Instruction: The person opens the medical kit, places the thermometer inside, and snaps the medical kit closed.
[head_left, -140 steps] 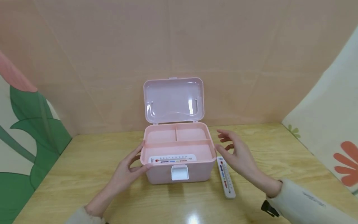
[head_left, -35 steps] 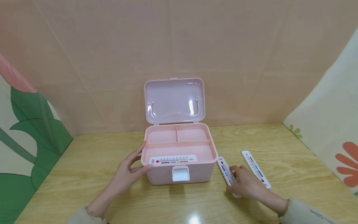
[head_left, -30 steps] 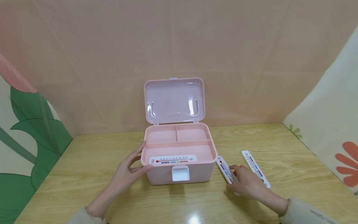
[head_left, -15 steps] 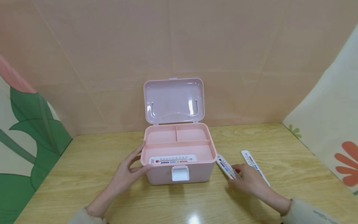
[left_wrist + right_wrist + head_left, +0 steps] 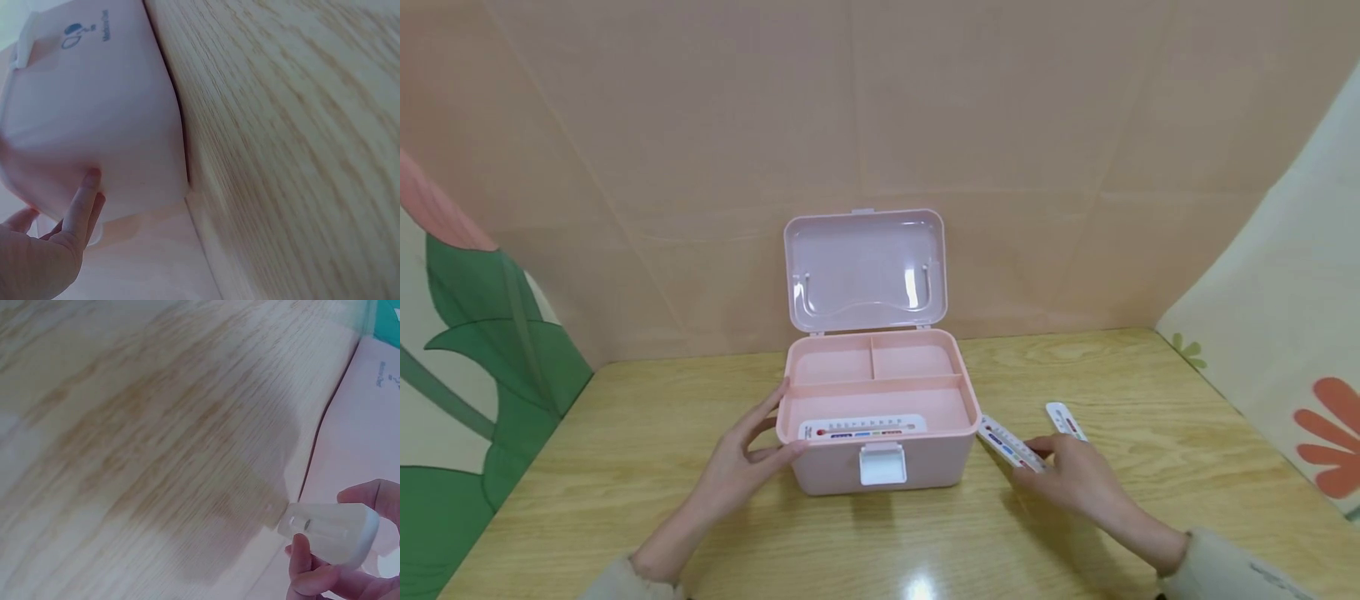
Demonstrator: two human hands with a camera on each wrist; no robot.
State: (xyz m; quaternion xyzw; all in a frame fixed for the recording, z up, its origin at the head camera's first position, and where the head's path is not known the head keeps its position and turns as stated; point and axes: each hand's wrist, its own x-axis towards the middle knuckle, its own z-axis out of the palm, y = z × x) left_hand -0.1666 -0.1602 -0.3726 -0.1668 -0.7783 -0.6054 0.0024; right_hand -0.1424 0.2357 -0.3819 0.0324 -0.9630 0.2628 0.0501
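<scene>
A pink plastic box [image 5: 880, 467] stands with its lid [image 5: 867, 271] raised. A white thermometer [image 5: 862, 427] with coloured bands lies in the front compartment of its tray. My left hand [image 5: 739, 458] touches the box's left side with fairly straight fingers, its thumb on the front rim; the left wrist view shows fingertips against the pink wall. To the right of the box, my right hand [image 5: 1075, 479] pinches a second thermometer [image 5: 1009, 446]. Its near end is lifted off the table in the right wrist view. Another thermometer [image 5: 1066, 421] lies behind that hand, partly hidden by it.
A white latch [image 5: 883, 465] hangs on the box front. Two smaller compartments lie at the back of the tray. The wooden table [image 5: 662, 417] meets a plain pinkish backdrop [image 5: 1037, 167] behind, with flower-patterned cloth on both sides.
My right hand has come down from the box rim and pinched the thermometer; its near end has risen and swung right. The separate thermometer at right came into sight. My left hand stays put.
</scene>
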